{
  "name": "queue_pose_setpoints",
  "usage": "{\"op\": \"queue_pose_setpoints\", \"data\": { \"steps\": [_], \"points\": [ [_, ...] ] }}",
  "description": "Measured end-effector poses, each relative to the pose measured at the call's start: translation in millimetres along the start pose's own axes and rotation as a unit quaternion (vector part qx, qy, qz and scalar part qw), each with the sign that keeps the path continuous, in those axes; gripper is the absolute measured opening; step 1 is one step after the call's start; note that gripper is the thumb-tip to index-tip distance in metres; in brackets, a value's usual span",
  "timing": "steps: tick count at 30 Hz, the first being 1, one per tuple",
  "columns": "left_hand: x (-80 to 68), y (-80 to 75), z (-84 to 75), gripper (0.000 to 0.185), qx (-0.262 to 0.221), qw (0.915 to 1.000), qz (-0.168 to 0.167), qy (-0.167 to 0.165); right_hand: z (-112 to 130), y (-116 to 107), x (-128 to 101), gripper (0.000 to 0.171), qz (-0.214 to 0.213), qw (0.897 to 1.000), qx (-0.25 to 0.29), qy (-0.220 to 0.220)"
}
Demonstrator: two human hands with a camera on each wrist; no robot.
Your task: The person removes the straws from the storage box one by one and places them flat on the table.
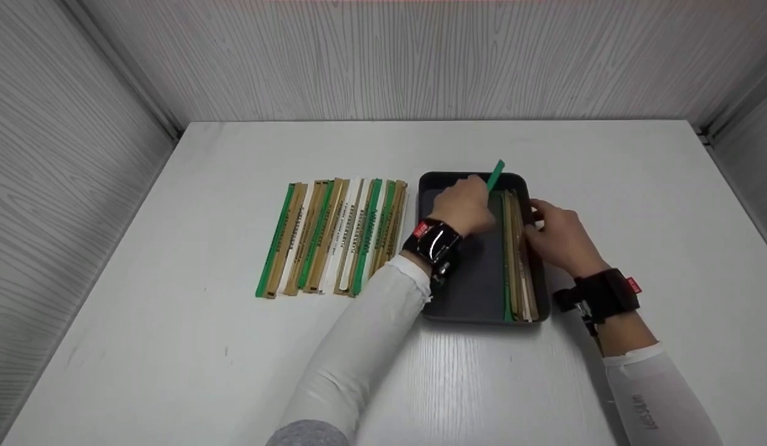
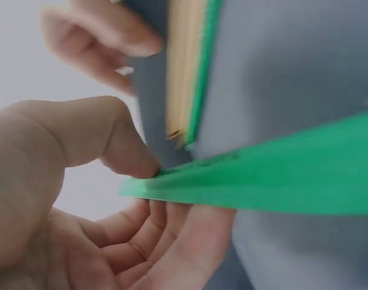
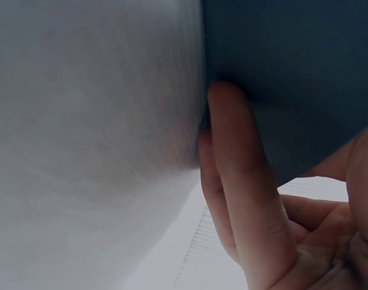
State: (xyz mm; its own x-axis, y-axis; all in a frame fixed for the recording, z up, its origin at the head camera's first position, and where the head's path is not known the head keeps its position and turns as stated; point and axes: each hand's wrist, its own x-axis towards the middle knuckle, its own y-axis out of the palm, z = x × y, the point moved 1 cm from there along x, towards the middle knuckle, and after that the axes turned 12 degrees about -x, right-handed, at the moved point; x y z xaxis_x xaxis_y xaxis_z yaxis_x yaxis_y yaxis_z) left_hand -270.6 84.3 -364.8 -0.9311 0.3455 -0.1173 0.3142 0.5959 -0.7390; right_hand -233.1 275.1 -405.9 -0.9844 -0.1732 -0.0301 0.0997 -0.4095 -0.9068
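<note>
My left hand [image 1: 464,207] is over a dark grey rectangular tray [image 1: 467,297] and pinches a long, narrow green packet [image 1: 495,175] between thumb and fingers. Printed dark text shows on this packet in the left wrist view, where it lies slanted across the fingers. My right hand [image 1: 563,238] grips the tray's right wall; its fingers [image 3: 241,151] press along the outside. Inside the tray, against that wall, a row of similar packets [image 1: 515,260] in green, brown and white stands lengthwise. Part of the tray is hidden behind my left hand and wrist.
Left of the tray, several green, brown and white packets [image 1: 334,235] lie side by side on the white table [image 1: 173,347], slightly slanted. Pale wood-grain panels [image 1: 420,62] close off the back and sides. My left forearm crosses in front of the row's lower right end.
</note>
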Motion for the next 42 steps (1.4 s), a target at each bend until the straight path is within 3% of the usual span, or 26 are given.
{"op": "queue_pose_setpoints", "data": {
  "steps": [7, 12, 16, 22, 26, 34, 38, 42],
  "points": [
    [-18.3, -54.0, 8.6, 0.026, -0.076, 0.9951, -0.045, 0.044, 0.2, -0.7, -1.8, 0.053, -0.005, 1.0, 0.0, -0.003],
    [-31.9, -84.8, 36.4, 0.037, -0.108, 0.9911, -0.073, 0.027, -0.7, -1.8, -2.2, 0.054, 0.003, 1.0, 0.003, 0.005],
    [-40.1, -96.7, 67.3, 0.038, -0.102, 0.9911, -0.085, -0.004, -0.8, -2.3, -1.4, 0.055, 0.009, 1.0, 0.005, 0.007],
    [-44.8, -91.9, 104.0, 0.035, -0.082, 0.9922, -0.087, -0.036, -1.8, -3.0, -2.2, 0.055, 0.006, 1.0, 0.004, 0.009],
    [-43.4, -80.7, 118.0, 0.029, -0.055, 0.9935, -0.08, -0.059, -1.9, -2.0, -3.3, 0.055, 0.009, 1.0, 0.007, 0.011],
    [-42.4, -67.3, 128.3, 0.027, -0.044, 0.9916, -0.062, -0.105, 1.1, -0.1, -1.8, 0.055, 0.011, 1.0, 0.007, 0.01],
    [-43.3, -63.6, 131.5, 0.008, -0.035, 0.9916, -0.064, -0.107, 1.7, 0.1, -1.2, 0.055, 0.011, 1.0, 0.007, 0.007],
    [-44.2, -62.1, 132.9, 0.008, -0.034, 0.9919, -0.068, -0.102, 1.7, 0.2, -1.2, 0.055, 0.012, 1.0, 0.009, 0.008]
  ]
}}
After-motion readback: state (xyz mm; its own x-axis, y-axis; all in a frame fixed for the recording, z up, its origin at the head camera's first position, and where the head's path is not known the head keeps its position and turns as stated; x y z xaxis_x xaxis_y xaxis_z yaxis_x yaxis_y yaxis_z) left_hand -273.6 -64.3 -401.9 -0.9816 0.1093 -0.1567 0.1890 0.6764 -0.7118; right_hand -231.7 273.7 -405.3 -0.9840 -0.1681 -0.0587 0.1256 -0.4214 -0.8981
